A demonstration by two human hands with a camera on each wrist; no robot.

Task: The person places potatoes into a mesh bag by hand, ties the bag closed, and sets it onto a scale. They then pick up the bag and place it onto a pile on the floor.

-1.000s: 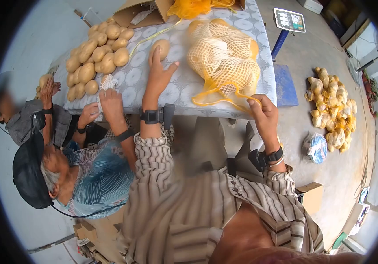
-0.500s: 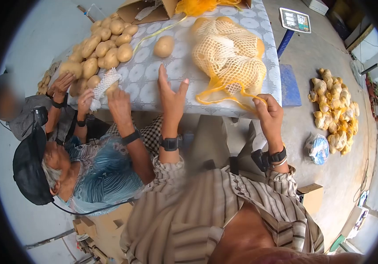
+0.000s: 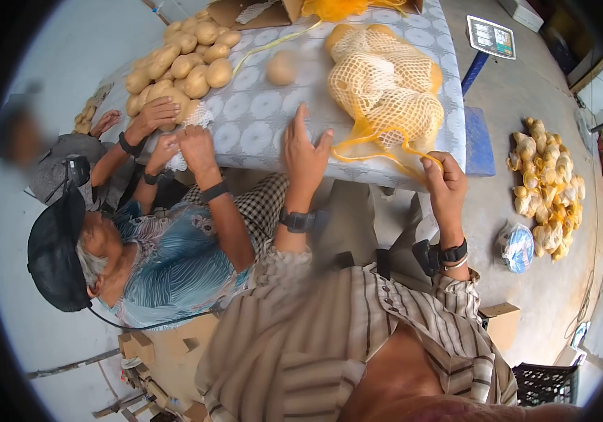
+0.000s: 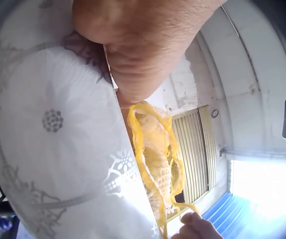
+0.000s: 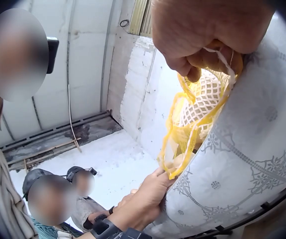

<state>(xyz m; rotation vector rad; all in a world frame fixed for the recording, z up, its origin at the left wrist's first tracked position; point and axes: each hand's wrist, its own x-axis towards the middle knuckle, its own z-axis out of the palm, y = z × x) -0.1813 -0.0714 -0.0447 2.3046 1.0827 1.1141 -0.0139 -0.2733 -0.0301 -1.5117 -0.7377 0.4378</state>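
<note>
A yellow net bag (image 3: 386, 91) holding several round items in white foam netting lies on the patterned tablecloth. My right hand (image 3: 446, 184) pinches the yellow edge of its mouth at the table's front edge; the right wrist view also shows this hand (image 5: 207, 35) gripping the yellow edge (image 5: 172, 129). Left of the bag's mouth, my left hand (image 3: 306, 156) has its fingers extended and holds nothing. Beyond it a single round tan item (image 3: 282, 68) rests on the cloth, somewhat blurred. In the left wrist view the left hand (image 4: 143, 40) is close to the lens.
A heap of tan round items (image 3: 196, 60) covers the table's left part, where a neighbour's hands (image 3: 199, 149) handle white foam netting. At the back are a cardboard box (image 3: 273, 15) and orange netting (image 3: 336, 8). A scale display (image 3: 491, 36) and filled bags (image 3: 547, 186) stand right.
My left hand has come off the single round item and drawn back toward the table's front edge. The right hand keeps its pinch on the bag. The head view has shifted.
</note>
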